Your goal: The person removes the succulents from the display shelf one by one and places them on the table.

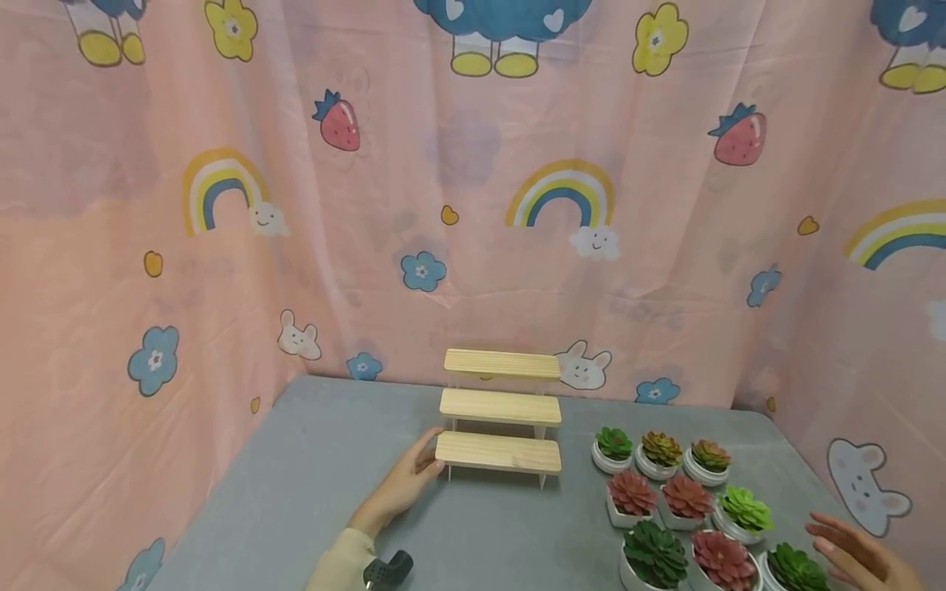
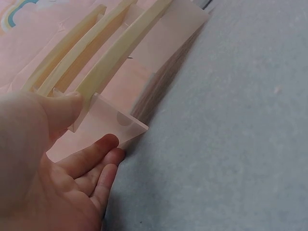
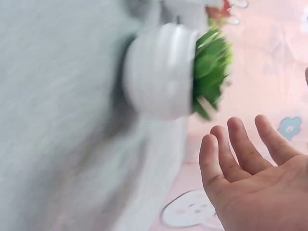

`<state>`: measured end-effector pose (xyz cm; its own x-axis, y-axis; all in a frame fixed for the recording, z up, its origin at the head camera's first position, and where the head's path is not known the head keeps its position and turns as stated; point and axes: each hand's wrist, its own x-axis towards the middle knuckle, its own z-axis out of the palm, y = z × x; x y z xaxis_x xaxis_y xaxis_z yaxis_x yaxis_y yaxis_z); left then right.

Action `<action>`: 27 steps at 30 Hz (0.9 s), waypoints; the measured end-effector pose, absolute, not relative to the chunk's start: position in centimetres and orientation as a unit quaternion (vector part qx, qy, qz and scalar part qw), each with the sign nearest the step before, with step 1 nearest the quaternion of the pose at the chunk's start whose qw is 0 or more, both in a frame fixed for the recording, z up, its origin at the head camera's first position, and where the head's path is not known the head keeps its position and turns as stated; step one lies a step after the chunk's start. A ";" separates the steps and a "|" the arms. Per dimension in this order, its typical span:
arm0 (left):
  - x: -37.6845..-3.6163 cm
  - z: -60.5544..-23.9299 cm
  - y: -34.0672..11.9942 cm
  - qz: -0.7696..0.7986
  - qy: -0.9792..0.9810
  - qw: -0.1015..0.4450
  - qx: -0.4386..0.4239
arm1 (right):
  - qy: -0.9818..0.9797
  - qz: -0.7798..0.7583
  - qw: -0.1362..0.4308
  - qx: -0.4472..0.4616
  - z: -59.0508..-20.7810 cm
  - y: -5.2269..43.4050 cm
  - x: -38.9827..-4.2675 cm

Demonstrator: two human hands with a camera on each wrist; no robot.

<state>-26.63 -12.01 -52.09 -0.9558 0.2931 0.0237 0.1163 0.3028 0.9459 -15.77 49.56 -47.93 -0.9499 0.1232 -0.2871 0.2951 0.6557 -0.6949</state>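
Note:
A three-tiered wooden display stand [image 1: 498,452] with clear side supports stands on the table. My left hand [image 1: 406,476] grips the left end of its lowest board. In the left wrist view, the thumb of the left hand [image 2: 67,192] lies against the board ends and the fingertips are near the clear side panel [image 2: 113,118]. My right hand [image 1: 861,554] is held with fingers spread, apart from a green potted succulent [image 1: 794,568] at the right front. In the right wrist view, that hand [image 3: 260,178] holds nothing beside a white ribbed pot [image 3: 161,72].
Several potted succulents stand in rows right of the stand, among them a red one [image 1: 687,497], a dark green one [image 1: 654,554] and a bright green one [image 1: 745,510]. Behind the grey table [image 1: 318,460] hangs a pink patterned curtain [image 1: 473,312], which also runs along both sides.

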 end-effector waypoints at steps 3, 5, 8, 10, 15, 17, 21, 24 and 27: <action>-26.6 -52.1 -12.0 0.578 0.802 0.077 0.130 | 0.918 -0.376 0.059 0.111 -46.6 47.9 -15.4; -26.6 -52.1 -12.0 0.581 0.799 0.077 0.133 | 0.923 -0.367 0.040 0.111 -45.7 46.8 -15.3; -26.6 -52.0 -12.1 0.585 0.797 0.078 0.133 | 0.922 -0.369 0.023 0.112 -44.6 45.5 -15.3; -26.6 -51.9 -12.1 0.586 0.795 0.076 0.135 | 0.921 -0.373 0.020 0.108 -43.9 44.9 -15.4; -26.6 -51.8 -12.0 0.586 0.795 0.074 0.137 | 0.925 -0.371 0.009 0.083 -42.5 43.3 -15.7; -26.6 -51.8 -12.0 0.586 0.795 0.074 0.138 | 0.925 -0.374 -0.006 0.073 -42.3 42.8 -15.7; -26.7 -52.0 -12.0 0.584 0.797 0.074 0.136 | 0.925 -0.376 -0.026 0.052 -42.3 42.3 -15.9; -26.7 -52.0 -12.0 0.584 0.797 0.075 0.135 | 0.926 -0.374 -0.017 0.048 -42.1 41.7 -16.1; -26.6 -52.0 -12.0 0.588 0.794 0.076 0.133 | 0.925 -0.376 -0.008 0.047 -41.7 41.0 -16.4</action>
